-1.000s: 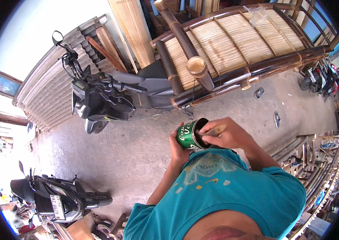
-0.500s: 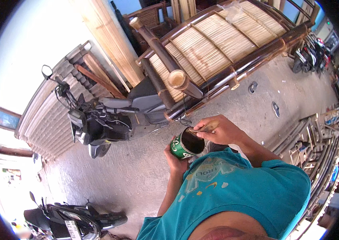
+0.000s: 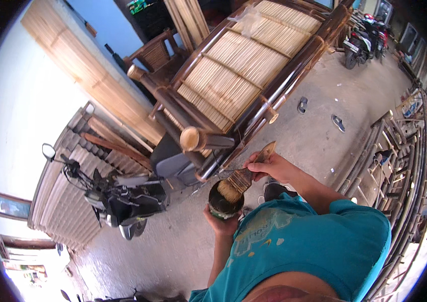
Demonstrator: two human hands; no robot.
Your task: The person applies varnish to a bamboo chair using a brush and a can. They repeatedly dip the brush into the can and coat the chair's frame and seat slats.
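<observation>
Now the paintbrush (image 3: 238,182) shows nearly whole: half a second ago its bristles were hidden in the green can (image 3: 222,208), while at this moment their pale tuft is visible within the can's mouth. Whether the bristle tips touch the inner wall cannot be told. The right hand (image 3: 268,167) holds the brush, thumb and fingers pinched narrow around the wooden handle, whose end sticks out beyond them. The left hand (image 3: 218,224) cups the can from its left and lower side, fingers curled around the wall; some of them are hidden behind it. The can, held in front of the person's teal T-shirt (image 3: 314,241), earlier turned its lettered side to the camera; now its dark opening faces up into view.

The head view has swung as well. The bamboo bench (image 3: 253,63) slants more steeply, and the motor scooter (image 3: 127,201) sits lower. The motorcycle (image 3: 138,297) at the lower left, largely visible before, is mostly cut off. Two sandals (image 3: 338,123) lie on the concrete floor (image 3: 319,153), as before.
</observation>
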